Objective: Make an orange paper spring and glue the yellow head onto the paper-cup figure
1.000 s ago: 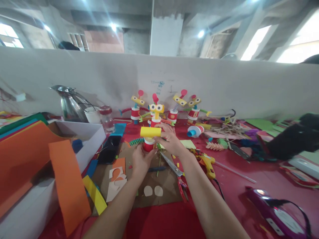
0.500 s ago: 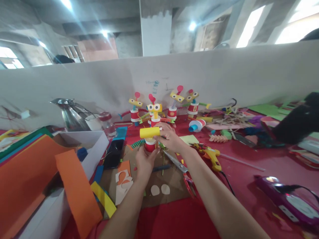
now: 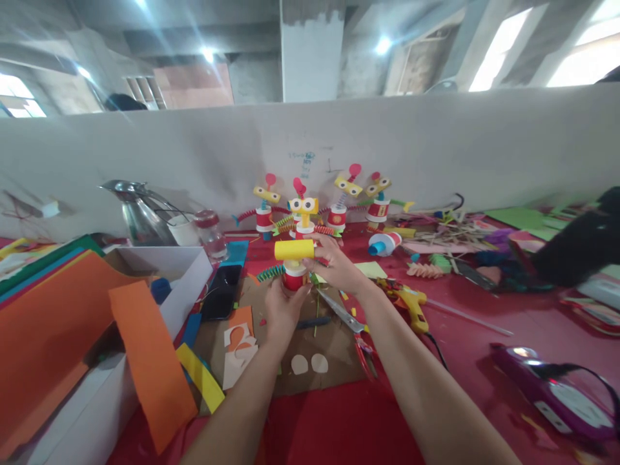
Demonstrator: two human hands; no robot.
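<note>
My left hand [image 3: 285,309] is closed around a red-and-white paper cup [image 3: 293,278] held above the brown board [image 3: 334,368]. A green-and-blue folded paper spring [image 3: 271,272] sticks out from the cup's left side. On top of the cup lies a yellow paper tube [image 3: 294,250], set crosswise. My right hand [image 3: 334,261] grips the tube's right end, fingers behind it and thumb in front. Scissors with red handles [image 3: 345,314] rest beside my right forearm. Two white paper circles [image 3: 310,364] lie on the board.
Several finished paper-cup figures [image 3: 305,206] stand against the white partition. A yellow glue gun [image 3: 413,305] lies to the right, near a purple device [image 3: 552,391]. On the left are a white box [image 3: 186,284], orange paper [image 3: 150,361], a phone [image 3: 221,294], a jar [image 3: 210,236] and a metal jug [image 3: 140,216].
The view has tilted slightly, shifting the scene a little. Both hands keep their hold on the cup and the yellow tube, with barely any other movement.
</note>
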